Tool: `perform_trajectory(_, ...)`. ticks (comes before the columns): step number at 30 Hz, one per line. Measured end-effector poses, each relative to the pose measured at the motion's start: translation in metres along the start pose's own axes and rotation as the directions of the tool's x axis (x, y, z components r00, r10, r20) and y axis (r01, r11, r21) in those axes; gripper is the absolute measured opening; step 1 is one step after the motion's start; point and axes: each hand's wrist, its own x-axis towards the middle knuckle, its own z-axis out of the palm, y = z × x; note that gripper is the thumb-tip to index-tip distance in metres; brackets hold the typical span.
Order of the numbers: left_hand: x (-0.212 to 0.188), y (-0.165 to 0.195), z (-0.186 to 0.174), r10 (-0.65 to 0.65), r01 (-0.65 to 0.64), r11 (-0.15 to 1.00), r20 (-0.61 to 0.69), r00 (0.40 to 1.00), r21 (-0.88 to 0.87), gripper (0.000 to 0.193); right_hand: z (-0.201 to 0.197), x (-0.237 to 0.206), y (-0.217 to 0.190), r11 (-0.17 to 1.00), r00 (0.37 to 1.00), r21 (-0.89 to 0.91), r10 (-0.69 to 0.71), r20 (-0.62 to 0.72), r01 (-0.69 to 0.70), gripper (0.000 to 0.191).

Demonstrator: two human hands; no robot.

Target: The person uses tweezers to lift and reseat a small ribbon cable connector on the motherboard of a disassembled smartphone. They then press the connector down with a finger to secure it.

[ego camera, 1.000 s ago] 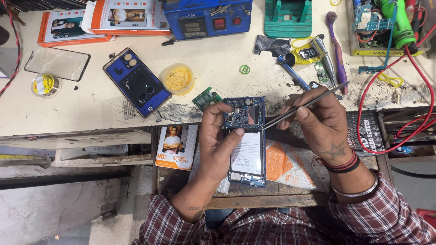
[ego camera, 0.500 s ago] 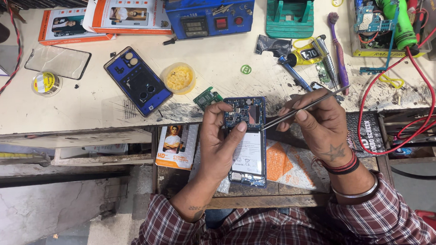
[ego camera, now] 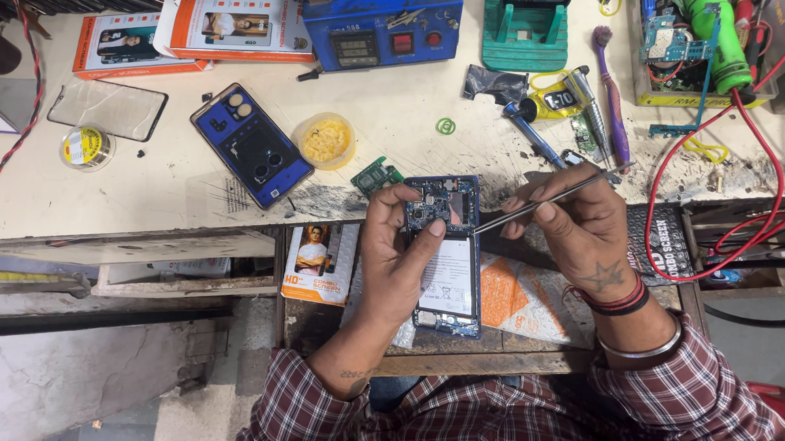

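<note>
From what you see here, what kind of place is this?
Most likely a phone repair bench. The left hand holds an opened phone with bare circuitry while the right hand works it with tweezers. A blue back cover lies on the table.

**Scuffed cream workbench, crowded**

Worn, stained cream workbench (ego camera: pixel 396 141). On it: blue phone back cover (ego camera: pixel 252 145), yellow round tub (ego camera: pixel 325 141), clear glass panel (ego camera: pixel 107 108), solder reel (ego camera: pixel 86 146), orange boxes (ego camera: pixel 189 28), blue power unit (ego camera: pixel 382 22), green stand (ego camera: pixel 525 32), purple toothbrush (ego camera: pixel 613 89), red wires (ego camera: pixel 721 173).
</note>
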Motion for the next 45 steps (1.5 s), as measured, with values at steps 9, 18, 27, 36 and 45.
perform_trajectory(9, -0.001, -0.001, -0.001, 0.004, -0.004, 1.0, -0.008, 1.0, -0.008, 0.033, -0.003, -0.002, 0.002, 1.0, 1.0, -0.005, -0.014, 0.012, 0.014, 0.015)
perform_trajectory(18, -0.004, -0.006, -0.002, 0.094, -0.094, 0.995, -0.009, 0.996, 0.04, 0.032, 0.014, 0.004, -0.015, 0.965, 0.986, 0.245, -0.057, -0.155, 0.095, 0.016)
perform_trajectory(27, -0.009, -0.012, 0.001, 0.116, -0.123, 0.977, 0.049, 0.992, 0.175, 0.031, 0.039, 0.004, -0.024, 0.668, 0.96, -0.694, 0.242, -0.14, -0.27, 0.029)
perform_trajectory(36, -0.017, -0.009, 0.004, 0.103, -0.111, 0.94, 0.042, 0.994, 0.323, 0.033, 0.044, 0.003, -0.02, 0.712, 0.931, -0.61, 0.337, -0.137, -0.347, 0.023)
perform_trajectory(45, -0.014, 0.004, 0.007, 0.079, -0.099, 0.949, 0.078, 0.994, 0.299, 0.055, 0.039, 0.003, -0.019, 0.736, 0.899, -0.526, 0.409, -0.154, -0.425, 0.028)
